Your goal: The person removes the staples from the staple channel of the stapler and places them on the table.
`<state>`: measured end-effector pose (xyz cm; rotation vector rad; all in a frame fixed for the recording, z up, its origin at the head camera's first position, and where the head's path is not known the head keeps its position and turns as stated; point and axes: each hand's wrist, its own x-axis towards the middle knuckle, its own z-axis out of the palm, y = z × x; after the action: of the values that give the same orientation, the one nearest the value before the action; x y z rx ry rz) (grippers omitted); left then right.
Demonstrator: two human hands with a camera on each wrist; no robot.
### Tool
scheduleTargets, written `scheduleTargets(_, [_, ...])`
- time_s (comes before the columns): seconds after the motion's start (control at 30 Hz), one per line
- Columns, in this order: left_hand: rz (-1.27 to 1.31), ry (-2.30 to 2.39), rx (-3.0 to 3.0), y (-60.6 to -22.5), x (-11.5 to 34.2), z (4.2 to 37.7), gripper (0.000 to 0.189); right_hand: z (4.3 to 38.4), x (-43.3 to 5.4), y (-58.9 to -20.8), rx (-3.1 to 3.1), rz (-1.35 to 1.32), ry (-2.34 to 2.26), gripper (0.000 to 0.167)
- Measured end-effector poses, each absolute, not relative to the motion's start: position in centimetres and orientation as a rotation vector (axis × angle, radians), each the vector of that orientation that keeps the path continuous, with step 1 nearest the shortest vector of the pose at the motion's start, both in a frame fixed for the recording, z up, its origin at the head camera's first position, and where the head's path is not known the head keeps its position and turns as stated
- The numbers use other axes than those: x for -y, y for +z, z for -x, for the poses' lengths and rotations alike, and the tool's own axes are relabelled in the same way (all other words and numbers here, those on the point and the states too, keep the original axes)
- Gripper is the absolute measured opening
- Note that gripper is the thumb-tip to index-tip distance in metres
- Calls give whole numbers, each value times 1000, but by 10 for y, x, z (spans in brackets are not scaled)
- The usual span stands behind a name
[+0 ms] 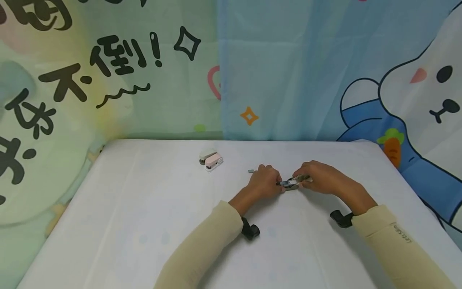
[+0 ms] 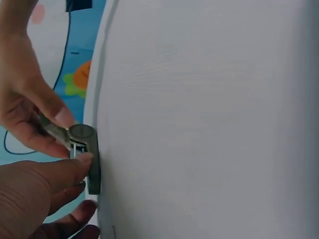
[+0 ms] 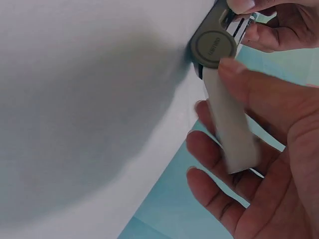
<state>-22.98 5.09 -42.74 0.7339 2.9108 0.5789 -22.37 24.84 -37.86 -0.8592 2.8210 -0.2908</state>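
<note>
A grey-green stapler (image 1: 291, 183) is swung open at its round hinge, held between the two hands just above the white table. In the left wrist view, the thumb and index finger of my left hand (image 1: 264, 181) pinch the metal staple channel beside the stapler's body (image 2: 93, 172). My right hand (image 1: 321, 178) grips the other arm: in the right wrist view its thumb presses near the hinge (image 3: 214, 46), and the fingers curl behind the pale, slightly blurred arm (image 3: 232, 122). Whether staples lie in the channel cannot be made out.
Further back on the table (image 1: 144, 224) stand a white stapler (image 1: 207, 153) and a pink stapler (image 1: 213, 160), close together. A small grey block (image 1: 251, 171), perhaps a strip of staples, lies just beyond the left hand. Printed cloth (image 1: 267, 72) hangs behind the table.
</note>
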Motion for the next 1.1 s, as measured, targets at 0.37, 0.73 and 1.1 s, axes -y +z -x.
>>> scheduleTargets(0.37, [-730,869,-2904,-414,-17,238,35,228,-226,-374,-2934,928,-323,35])
scheduleTargets(0.73, [-437,868,-3252,-395,58,251,25,255,-160,-381,-2930,1119,-846,37])
scheduleTargets(1.1, [-122,848,-3313,-409,99,248,44,289,-87,-399,-2658,1107,-1082,38])
